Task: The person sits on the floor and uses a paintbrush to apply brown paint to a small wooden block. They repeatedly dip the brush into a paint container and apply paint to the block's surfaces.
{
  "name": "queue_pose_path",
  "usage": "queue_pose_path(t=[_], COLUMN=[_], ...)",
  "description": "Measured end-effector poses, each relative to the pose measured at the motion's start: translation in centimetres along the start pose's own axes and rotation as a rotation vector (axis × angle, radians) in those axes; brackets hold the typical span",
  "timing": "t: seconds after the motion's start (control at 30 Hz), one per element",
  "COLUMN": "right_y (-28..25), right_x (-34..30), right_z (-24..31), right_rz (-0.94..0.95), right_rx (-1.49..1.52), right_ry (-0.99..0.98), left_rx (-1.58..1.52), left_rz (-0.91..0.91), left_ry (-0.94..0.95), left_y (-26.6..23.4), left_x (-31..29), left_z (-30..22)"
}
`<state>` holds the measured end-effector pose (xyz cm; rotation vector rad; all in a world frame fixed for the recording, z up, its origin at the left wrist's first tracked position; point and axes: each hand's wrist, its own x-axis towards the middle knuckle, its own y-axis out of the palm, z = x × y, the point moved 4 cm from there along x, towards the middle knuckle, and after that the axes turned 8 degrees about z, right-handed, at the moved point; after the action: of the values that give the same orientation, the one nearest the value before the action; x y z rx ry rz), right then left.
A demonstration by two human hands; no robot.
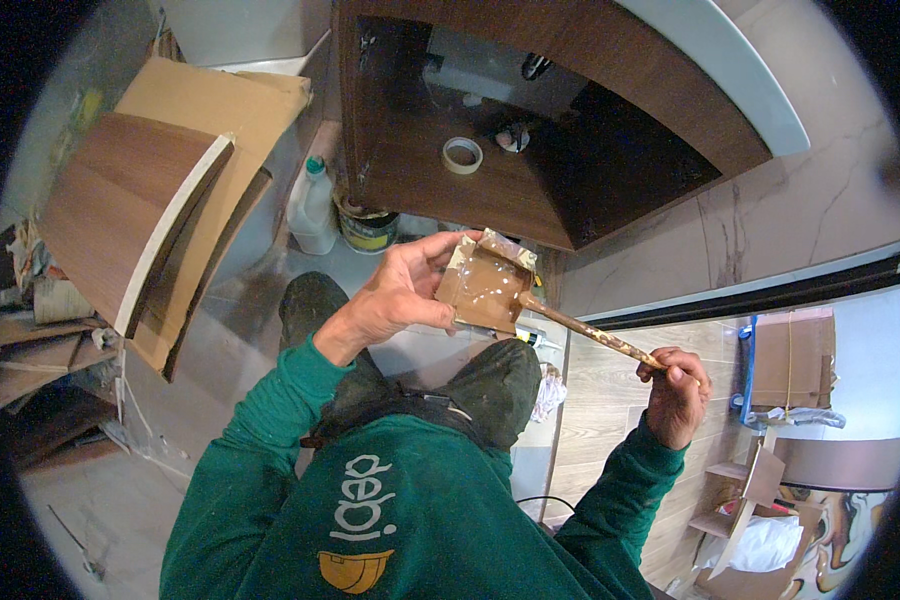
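My left hand (405, 290) grips a small cardboard tray (485, 305) by its left side, thumb along the near edge. White spots and smears dot its inside, and its rims look coated. In my right hand (680, 390), the fingers pinch the far-right end of a long stained wooden stick (600, 335). The stick's thicker left end meets the tray's right side; whether it carries bristles or a tip there I cannot tell. Both hands are held above my knees, in front of the open brown cabinet (450, 205).
Inside the cabinet lies a roll of tape (462, 155). A white jug with a green cap (314, 210) and a bucket (368, 232) stand below it. At left lean a brown panel (130, 200) and cardboard (260, 105). A cardboard box (792, 360) is at right.
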<state>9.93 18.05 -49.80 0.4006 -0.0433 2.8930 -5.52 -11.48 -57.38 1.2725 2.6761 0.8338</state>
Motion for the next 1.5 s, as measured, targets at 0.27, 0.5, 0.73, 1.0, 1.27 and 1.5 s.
queue_pose_path(t=[0.27,0.5,0.73,1.0,1.27,1.5], right_y=[-1.4,0.6,-0.9,-1.4,-0.4,-2.9], right_x=[-0.3,-0.4,-0.6,-0.9,-1.2,-1.5], right_z=[0.4,-3.2,-2.7,-3.2,-6.7,-6.4], right_rz=[-0.064,-0.180,-0.169,-0.223,-0.293,-0.319], right_rx=[0.040,0.259,0.100,0.256,0.311,0.156], right_ry=[-0.011,0.211,0.152,0.230,0.345,0.349], left_rx=[-0.038,0.011,0.056,0.038,0.044,0.056], left_rz=[0.022,-0.009,-0.051,-0.043,-0.031,-0.057], left_ry=[0.046,0.026,-0.005,0.003,-0.013,0.023], left_y=[-0.3,0.3,0.0,0.3,1.0,0.4], left_x=[-0.1,0.2,-0.2,0.1,0.6,0.9], left_z=[0.0,0.4,0.3,0.7,0.8,1.5])
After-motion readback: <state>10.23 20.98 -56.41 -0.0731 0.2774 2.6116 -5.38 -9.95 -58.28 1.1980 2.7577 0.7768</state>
